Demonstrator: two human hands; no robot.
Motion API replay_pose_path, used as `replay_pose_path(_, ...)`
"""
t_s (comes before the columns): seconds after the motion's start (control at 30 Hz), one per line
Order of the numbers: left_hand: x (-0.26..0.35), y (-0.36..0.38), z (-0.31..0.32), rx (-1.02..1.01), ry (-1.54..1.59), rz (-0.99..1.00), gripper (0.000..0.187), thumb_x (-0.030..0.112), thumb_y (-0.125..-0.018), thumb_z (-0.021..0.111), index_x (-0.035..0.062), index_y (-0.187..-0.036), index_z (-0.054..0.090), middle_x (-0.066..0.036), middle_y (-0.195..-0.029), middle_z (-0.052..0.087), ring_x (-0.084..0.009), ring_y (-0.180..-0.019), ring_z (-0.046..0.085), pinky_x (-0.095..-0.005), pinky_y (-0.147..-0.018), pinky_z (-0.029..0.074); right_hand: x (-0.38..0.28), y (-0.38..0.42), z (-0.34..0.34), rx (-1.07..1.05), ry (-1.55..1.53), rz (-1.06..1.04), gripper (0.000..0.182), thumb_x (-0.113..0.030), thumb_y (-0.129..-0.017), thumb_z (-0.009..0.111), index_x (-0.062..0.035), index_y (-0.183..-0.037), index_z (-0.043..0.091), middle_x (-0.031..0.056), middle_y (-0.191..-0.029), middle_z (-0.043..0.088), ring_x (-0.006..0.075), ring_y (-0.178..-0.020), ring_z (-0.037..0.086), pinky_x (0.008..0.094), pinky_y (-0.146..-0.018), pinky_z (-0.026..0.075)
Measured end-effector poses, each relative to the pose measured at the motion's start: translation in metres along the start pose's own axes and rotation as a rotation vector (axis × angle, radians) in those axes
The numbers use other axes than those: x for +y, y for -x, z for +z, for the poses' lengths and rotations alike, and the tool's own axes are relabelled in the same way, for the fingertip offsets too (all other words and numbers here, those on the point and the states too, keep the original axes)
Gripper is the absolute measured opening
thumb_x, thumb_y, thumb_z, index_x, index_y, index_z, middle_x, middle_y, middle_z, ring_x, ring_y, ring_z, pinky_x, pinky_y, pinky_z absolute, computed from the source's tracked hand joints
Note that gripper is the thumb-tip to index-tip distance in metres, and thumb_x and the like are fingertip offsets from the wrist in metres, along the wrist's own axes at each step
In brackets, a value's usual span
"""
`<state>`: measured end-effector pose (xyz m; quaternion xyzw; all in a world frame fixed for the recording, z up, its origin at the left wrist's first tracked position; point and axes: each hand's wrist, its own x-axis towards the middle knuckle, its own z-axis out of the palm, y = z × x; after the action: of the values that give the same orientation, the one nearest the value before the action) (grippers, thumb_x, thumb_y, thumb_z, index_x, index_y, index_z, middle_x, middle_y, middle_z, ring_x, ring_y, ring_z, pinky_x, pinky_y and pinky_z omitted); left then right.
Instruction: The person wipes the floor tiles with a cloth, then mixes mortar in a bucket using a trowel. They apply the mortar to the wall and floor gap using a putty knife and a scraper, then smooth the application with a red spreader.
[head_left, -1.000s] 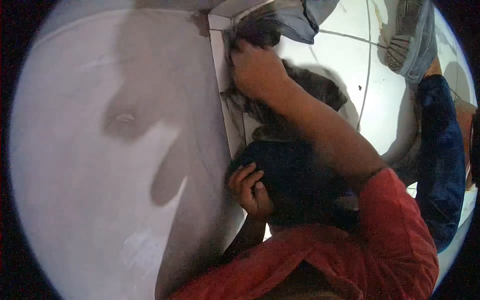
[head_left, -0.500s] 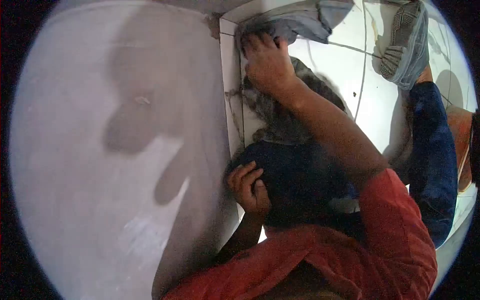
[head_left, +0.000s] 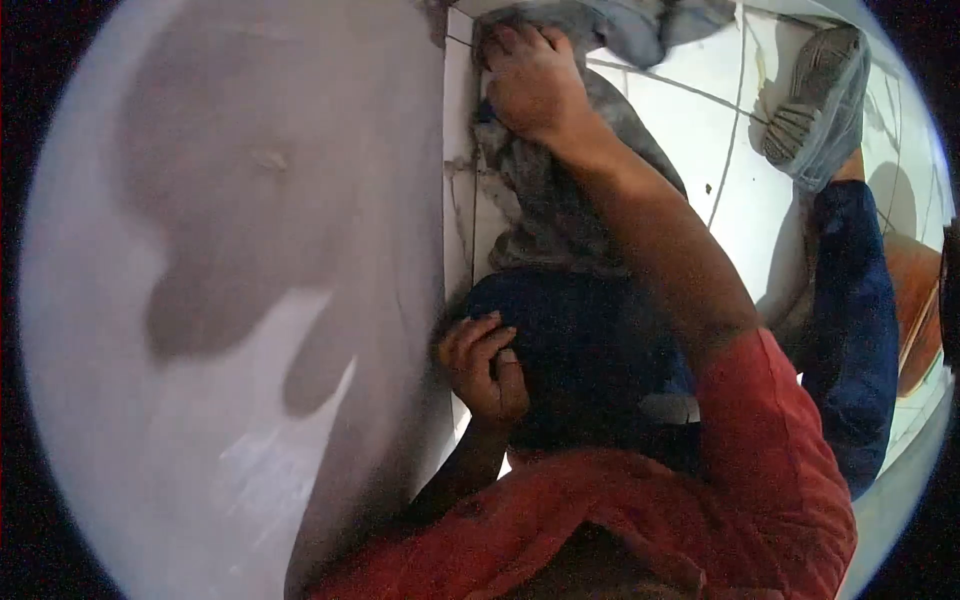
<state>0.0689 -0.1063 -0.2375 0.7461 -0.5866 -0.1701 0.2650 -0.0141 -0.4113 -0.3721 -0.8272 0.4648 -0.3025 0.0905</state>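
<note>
My right hand (head_left: pixel 532 82) presses down on a crumpled grey cloth (head_left: pixel 560 205), fingers spread over it. The cloth lies against the white skirting tile (head_left: pixel 458 180) at the foot of the wall, close to the corner. My red-sleeved right arm (head_left: pixel 770 450) reaches up to it across my knee. My left hand (head_left: pixel 482 365) is curled beside my dark blue trouser knee (head_left: pixel 580 350), at the base of the wall, with nothing visible in it.
A plain grey wall (head_left: pixel 250 250) with shadows fills the left. White floor tiles (head_left: pixel 690 110) spread to the right. My other leg (head_left: pixel 850 320) ends in a shoe with a blue cover (head_left: pixel 815 105). A bluish cloth (head_left: pixel 650 22) lies at the top; an orange-brown object (head_left: pixel 912 300) sits far right.
My right hand has slid the grey cloth along the skirting tile toward the corner at the top. The left hand stays curled by the knee.
</note>
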Motion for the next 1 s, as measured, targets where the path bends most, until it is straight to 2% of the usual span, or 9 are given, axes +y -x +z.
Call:
replay_pose_path(0.17, 0.007, -0.003, -0.001, 0.004, -0.01, -0.007, 0.018, 0.015, -0.085, 0.055, 0.0078, -0.098, 0.066, -0.012, -0.11, 0.066, -0.0317, -0.107, 0.055, -0.0491, -0.102, 0.036, 0.006, -0.02, -0.064, -0.453, 0.231, 0.006, 0.048, -0.034, -0.089, 0.059, 0.0017, -0.12, 0.06, 0.0282, -0.122, 0.058, 0.0394, -0.113, 0.057, 0.0466, -0.092, 0.046)
replay_pose_path(0.2, 0.005, -0.002, -0.001, 0.011, -0.02, 0.012, 0.019, 0.014, -0.084, 0.055, 0.0075, -0.098, 0.066, -0.012, -0.11, 0.066, -0.0317, -0.106, 0.056, -0.049, -0.101, 0.037, 0.032, -0.005, -0.044, -0.25, 0.434, 0.125, 0.033, -0.029, -0.081, 0.06, -0.0079, -0.105, 0.067, 0.0116, -0.108, 0.063, 0.0278, -0.11, 0.057, 0.0536, -0.089, 0.043)
replay_pose_path(0.33, 0.014, -0.003, -0.006, 0.0, -0.001, 0.008, 0.019, 0.014, -0.084, 0.055, 0.0072, -0.098, 0.066, -0.012, -0.109, 0.066, -0.0308, -0.105, 0.057, -0.0483, -0.1, 0.037, 0.114, 0.015, -0.104, -0.019, 0.384, 0.454, 0.035, -0.024, -0.085, 0.061, 0.0003, -0.11, 0.061, 0.023, -0.108, 0.063, 0.042, -0.103, 0.059, 0.0508, -0.087, 0.048)
replay_pose_path(0.53, 0.006, -0.004, 0.001, 0.023, 0.0, 0.032, 0.017, 0.014, -0.086, 0.054, 0.0068, -0.094, 0.066, -0.013, -0.107, 0.066, -0.0303, -0.106, 0.058, -0.0484, -0.101, 0.037, 0.033, -0.002, -0.061, 0.14, -0.217, 0.105, 0.037, -0.02, -0.085, 0.062, 0.0015, -0.115, 0.059, 0.0252, -0.111, 0.061, 0.0432, -0.109, 0.056, 0.0475, -0.095, 0.044)
replay_pose_path(0.6, 0.005, -0.006, 0.005, -0.011, -0.07, 0.062, 0.019, 0.018, -0.089, 0.052, 0.0065, -0.094, 0.066, -0.013, -0.107, 0.066, -0.0298, -0.107, 0.058, -0.0493, -0.102, 0.036, 0.017, -0.009, -0.033, -0.155, -0.095, -0.103, 0.042, -0.03, -0.088, 0.059, 0.0014, -0.116, 0.06, 0.024, -0.116, 0.061, 0.0391, -0.115, 0.054, 0.0466, -0.1, 0.04)
replay_pose_path(0.7, 0.006, -0.001, 0.003, 0.005, -0.026, 0.063, 0.023, 0.022, -0.09, 0.051, 0.005, -0.094, 0.066, -0.014, -0.109, 0.066, -0.0303, -0.107, 0.057, -0.0501, -0.104, 0.034, 0.033, 0.013, -0.01, 0.063, 0.04, -0.163, 0.044, -0.036, -0.089, 0.056, -0.0019, -0.116, 0.061, 0.0229, -0.116, 0.062, 0.0369, -0.111, 0.058, 0.0489, -0.101, 0.037)
replay_pose_path(0.8, 0.009, 0.0, 0.003, -0.016, -0.025, 0.03, 0.023, 0.021, -0.09, 0.05, 0.0043, -0.096, 0.065, -0.015, -0.11, 0.065, -0.0312, -0.109, 0.056, -0.0497, -0.105, 0.032, 0.074, 0.027, -0.047, -0.371, 0.13, 0.242, 0.038, -0.034, -0.084, 0.06, -0.0056, -0.108, 0.066, 0.024, -0.109, 0.065, 0.0383, -0.098, 0.064, 0.0471, -0.083, 0.052)
replay_pose_path(0.93, 0.013, 0.007, 0.0, -0.02, -0.027, 0.056, 0.023, 0.019, -0.09, 0.051, 0.0039, -0.099, 0.065, -0.015, -0.111, 0.065, -0.0314, -0.111, 0.054, -0.0489, -0.106, 0.031, 0.122, 0.032, -0.122, 0.166, 0.213, 0.614, 0.044, -0.03, -0.086, 0.058, 0.0025, -0.116, 0.061, 0.03, -0.111, 0.061, 0.0426, -0.105, 0.058, 0.0505, -0.085, 0.048)
replay_pose_path(1.0, 0.016, 0.002, 0.004, -0.008, -0.045, 0.035, 0.022, 0.017, -0.09, 0.051, 0.0039, -0.101, 0.064, -0.014, -0.112, 0.064, -0.0309, -0.112, 0.052, -0.0488, -0.105, 0.031, 0.113, 0.036, -0.125, 0.034, 0.095, 0.577, 0.043, -0.032, -0.084, 0.061, -0.0025, -0.114, 0.063, 0.0253, -0.107, 0.063, 0.0408, -0.1, 0.061, 0.0499, -0.086, 0.047)
